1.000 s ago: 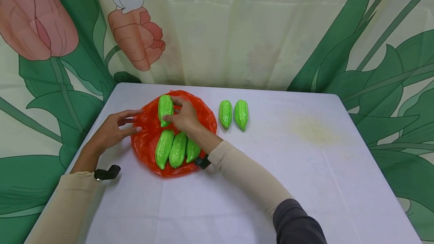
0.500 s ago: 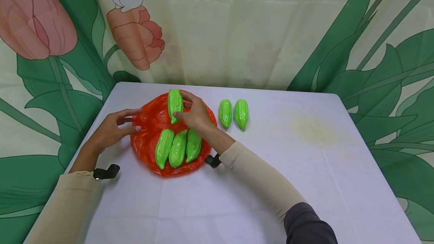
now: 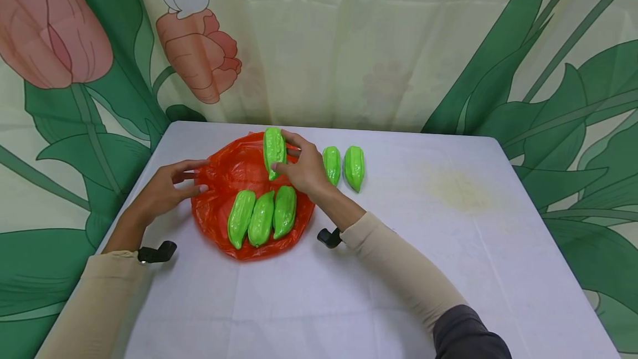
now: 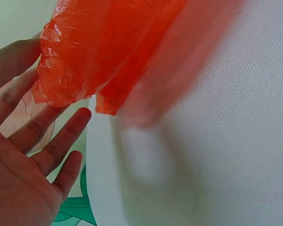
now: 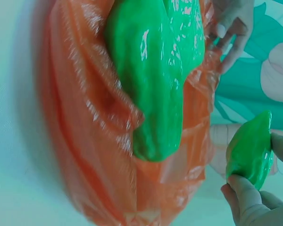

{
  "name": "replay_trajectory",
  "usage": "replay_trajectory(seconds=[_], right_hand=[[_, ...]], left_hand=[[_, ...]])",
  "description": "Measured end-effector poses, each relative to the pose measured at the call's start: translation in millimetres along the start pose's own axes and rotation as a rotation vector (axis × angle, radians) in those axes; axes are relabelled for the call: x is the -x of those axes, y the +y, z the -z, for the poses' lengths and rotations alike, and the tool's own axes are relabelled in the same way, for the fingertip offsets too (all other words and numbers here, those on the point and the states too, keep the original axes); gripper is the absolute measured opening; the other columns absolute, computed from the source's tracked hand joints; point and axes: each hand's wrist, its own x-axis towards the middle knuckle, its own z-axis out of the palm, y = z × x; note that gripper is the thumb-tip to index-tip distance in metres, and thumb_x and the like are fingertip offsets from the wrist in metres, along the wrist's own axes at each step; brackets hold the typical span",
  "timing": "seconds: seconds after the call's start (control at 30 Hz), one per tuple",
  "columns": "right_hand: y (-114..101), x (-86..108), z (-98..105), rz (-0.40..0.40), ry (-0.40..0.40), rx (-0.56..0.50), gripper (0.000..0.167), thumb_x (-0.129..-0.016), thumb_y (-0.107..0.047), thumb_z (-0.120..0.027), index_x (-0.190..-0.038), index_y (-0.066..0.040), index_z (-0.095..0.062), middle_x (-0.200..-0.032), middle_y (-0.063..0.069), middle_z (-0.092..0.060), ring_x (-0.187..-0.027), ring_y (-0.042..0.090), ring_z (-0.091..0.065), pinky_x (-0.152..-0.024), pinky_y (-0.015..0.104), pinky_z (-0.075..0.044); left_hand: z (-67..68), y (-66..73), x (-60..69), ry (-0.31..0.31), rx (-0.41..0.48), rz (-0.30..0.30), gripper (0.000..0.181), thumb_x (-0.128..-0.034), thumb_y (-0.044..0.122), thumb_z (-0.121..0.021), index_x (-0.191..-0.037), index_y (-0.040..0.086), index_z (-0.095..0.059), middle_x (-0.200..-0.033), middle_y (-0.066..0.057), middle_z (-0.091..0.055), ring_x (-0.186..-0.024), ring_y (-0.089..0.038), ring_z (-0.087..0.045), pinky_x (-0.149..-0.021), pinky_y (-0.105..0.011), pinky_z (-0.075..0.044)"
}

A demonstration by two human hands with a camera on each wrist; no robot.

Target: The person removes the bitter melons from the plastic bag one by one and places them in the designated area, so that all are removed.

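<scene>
Head view | I see right hand (image 3: 306, 167) pinching one green fruit (image 3: 274, 152) over red bag (image 3: 242, 166), far right | left hand (image 3: 163, 188), fingers spread, at its left edge | three fruits (image 3: 261, 220) on its near half, two fruits (image 3: 354, 168) right on table (image 3: 428, 265)

Around eight o'clock in the head view, a plain beige sleeve (image 3: 94, 298) with soft folds ends in a gathered cuff (image 3: 117, 255) (its edge looks slightly yellower), leaving the left grip (image 3: 166, 190) bare. At the cuff's three o'clock sits a black wrist mount (image 3: 157, 252), stubby and bent, with a bright speck at its base. The bare right grip (image 3: 306, 168) has a matching beige sleeve (image 3: 404, 270), a second black mount (image 3: 329, 238) at its cuff's eight o'clock and, towards four o'clock, a creased charcoal outer sleeve (image 3: 471, 331).
</scene>
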Motion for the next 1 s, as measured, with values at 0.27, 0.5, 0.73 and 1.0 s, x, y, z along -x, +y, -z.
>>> replay_trajectory(seconds=[0.27, 0.5, 0.73, 1.0], right_hand=[[6, 2.0, 16, -0.015, 0.049, -0.035, 0.079, -0.091, 0.001, -0.08, -0.16, -0.021, -0.048, -0.157, 0.002, -0.055, -0.142, 0.025, -0.059, -0.103, 0.037, -0.06], [11, 3.5, 33, -0.003, 0.101, -0.062, 0.078, -0.089, 0.004, -0.08, -0.158, -0.02, -0.051, -0.157, 0.0, -0.056, -0.141, 0.025, -0.061, -0.104, 0.038, -0.06], [15, 4.8, 51, -0.028, 0.145, -0.047, 0.078, -0.09, 0.002, -0.081, -0.158, -0.024, -0.051, -0.158, -0.002, -0.056, -0.138, 0.023, -0.062, -0.103, 0.038, -0.061], [17, 7.3, 70, -0.026, 0.168, -0.068, 0.079, -0.09, 0.004, -0.079, -0.158, -0.024, -0.051, -0.157, 0.003, -0.056, -0.136, 0.024, -0.063, -0.101, 0.04, -0.062]], left_hand=[[-0.6, 0.2, -0.2, -0.001, -0.007, 0.012, 0.076, -0.0973, 0.025, -0.079, -0.164, 0.014, -0.043, -0.166, -0.024, -0.042, -0.147, -0.053, -0.04, -0.099, -0.063, -0.059], [-0.5, -0.1, -0.3, 0.002, -0.011, 0.014, 0.077, -0.0969, 0.026, -0.079, -0.163, 0.014, -0.043, -0.166, -0.024, -0.042, -0.147, -0.053, -0.04, -0.099, -0.065, -0.058], [-0.7, -2.6, -2.1, -0.001, -0.007, 0.012, 0.076, -0.097, 0.025, -0.079, -0.163, 0.014, -0.043, -0.165, -0.024, -0.042, -0.147, -0.053, -0.039, -0.099, -0.065, -0.059], [-0.9, -2.0, -3.0, -0.002, -0.002, 0.002, 0.075, -0.0971, 0.024, -0.079, -0.163, 0.013, -0.044, -0.165, -0.024, -0.043, -0.146, -0.053, -0.04, -0.098, -0.064, -0.059]])
